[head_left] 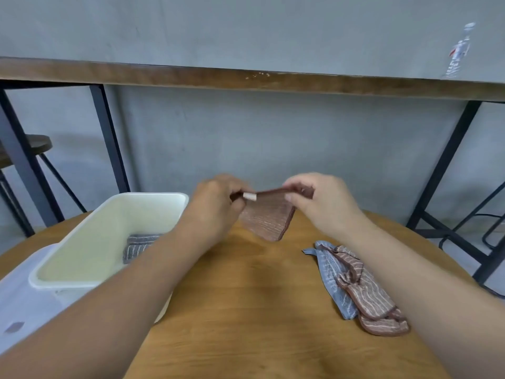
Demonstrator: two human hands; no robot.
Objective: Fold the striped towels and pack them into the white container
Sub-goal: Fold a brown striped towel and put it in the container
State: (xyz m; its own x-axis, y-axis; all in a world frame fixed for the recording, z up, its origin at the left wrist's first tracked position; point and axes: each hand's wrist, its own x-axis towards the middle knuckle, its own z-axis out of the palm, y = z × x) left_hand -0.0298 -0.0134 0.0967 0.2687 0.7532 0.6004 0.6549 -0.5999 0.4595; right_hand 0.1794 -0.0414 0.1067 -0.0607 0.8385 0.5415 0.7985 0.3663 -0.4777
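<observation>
Both hands are up over the far side of the worktop (pixel 246 310), pinching one brown towel (pixel 269 218) by its top edge. Left hand (pixel 216 203) is gripping the left corner, where a small white tag (pixel 250 196) is sticking out between the fingers. Right hand (pixel 319 201) is gripping the right corner, thumb in front. That top edge is running taut between the two hands and the rest of the towel is hanging down clear of the wood, looking folded over on itself, striped face toward the camera.

White container (pixel 114 283) is sitting on the left part of the worktop, partly over a pale lid or sheet (pixel 24 305). A grey striped towel (pixel 138 246) is lying folded inside it, at the right end of the floor, half hidden behind the left forearm.

Two more towels are lying rumpled and unfolded on the right side of the worktop: a blue towel (pixel 332 280) underneath, and a second brown striped one (pixel 374 302) draped across it, touching, just beside the right forearm.

Behind, a long wooden bench (pixel 246 77) on dark metal legs is standing against a grey wall, with a stool (pixel 38 143) at far left.
</observation>
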